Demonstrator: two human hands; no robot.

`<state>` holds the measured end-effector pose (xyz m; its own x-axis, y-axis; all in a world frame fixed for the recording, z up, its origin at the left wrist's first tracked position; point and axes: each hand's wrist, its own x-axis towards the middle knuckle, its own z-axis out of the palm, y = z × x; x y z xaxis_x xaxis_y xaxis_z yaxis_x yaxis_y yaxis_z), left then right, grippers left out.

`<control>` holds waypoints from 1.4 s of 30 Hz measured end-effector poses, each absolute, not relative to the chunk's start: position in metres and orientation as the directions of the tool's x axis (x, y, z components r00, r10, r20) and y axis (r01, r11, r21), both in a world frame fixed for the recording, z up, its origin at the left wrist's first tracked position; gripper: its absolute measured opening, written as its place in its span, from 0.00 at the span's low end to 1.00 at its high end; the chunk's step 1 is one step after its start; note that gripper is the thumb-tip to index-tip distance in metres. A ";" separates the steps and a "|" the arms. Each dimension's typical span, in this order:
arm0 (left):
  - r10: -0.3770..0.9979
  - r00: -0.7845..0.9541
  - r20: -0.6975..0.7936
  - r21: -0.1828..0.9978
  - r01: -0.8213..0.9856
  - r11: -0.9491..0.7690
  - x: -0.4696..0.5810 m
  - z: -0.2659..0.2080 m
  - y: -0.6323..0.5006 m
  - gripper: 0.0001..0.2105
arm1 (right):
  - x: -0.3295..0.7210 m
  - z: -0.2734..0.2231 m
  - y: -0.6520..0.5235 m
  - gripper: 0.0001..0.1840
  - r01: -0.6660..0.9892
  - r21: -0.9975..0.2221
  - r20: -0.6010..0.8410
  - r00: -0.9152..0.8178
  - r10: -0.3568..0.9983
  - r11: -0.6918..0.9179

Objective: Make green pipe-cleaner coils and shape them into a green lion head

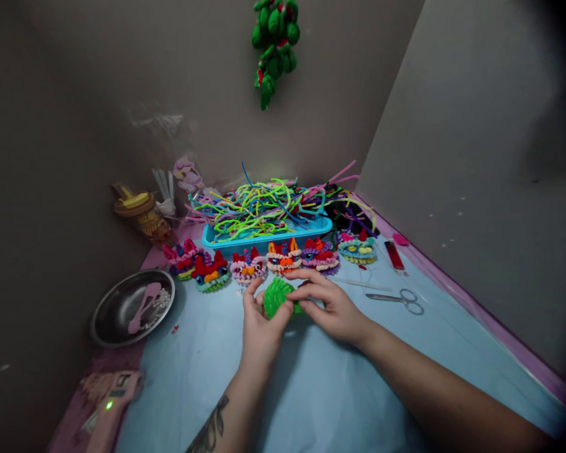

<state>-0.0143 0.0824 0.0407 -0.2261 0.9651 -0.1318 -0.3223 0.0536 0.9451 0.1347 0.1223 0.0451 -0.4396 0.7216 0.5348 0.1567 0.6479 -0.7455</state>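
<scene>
Over the middle of the table, my left hand (263,318) grips a bright green fuzzy pipe-cleaner piece (276,297) between thumb and fingers. My right hand (327,306) reaches in from the right, its fingertips closed at the right edge of the same green piece. A small dark red bit shows by the right fingers; I cannot make out what it is. Just behind my hands stands a row of several colourful pipe-cleaner lion heads, among them an orange and cream one (284,258) and a red and blue one (210,272).
Behind the row, a blue tray (264,241) overflows with pipe cleaners (264,201). Scissors (400,301) lie to the right. A metal bowl (101,314) with pale beads stands left, near a pink glue gun (116,409). Green ornaments (276,44) hang above.
</scene>
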 end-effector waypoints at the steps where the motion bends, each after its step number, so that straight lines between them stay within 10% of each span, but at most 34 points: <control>1: 0.965 -0.224 -0.133 0.943 -0.328 0.054 -0.015 0.040 0.083 0.31 | 0.135 0.045 0.122 0.13 0.154 -0.754 0.525 -0.442 0.727 0.638; 13: 0.929 -0.243 -0.278 0.800 -0.593 0.085 -0.025 0.049 0.089 0.32 | 0.134 0.043 0.123 0.11 0.043 -0.873 0.452 -0.302 0.840 0.485; 25: 0.879 -0.235 -0.415 0.561 -0.826 0.044 -0.039 0.053 0.100 0.12 | 0.132 0.035 0.125 0.09 0.097 -0.871 0.444 -0.264 0.856 0.481; 42: 0.939 -0.157 -0.306 0.470 -0.883 0.005 -0.060 0.037 0.100 0.23 | 0.127 0.056 0.144 0.13 0.358 -0.796 0.360 -0.366 0.858 0.487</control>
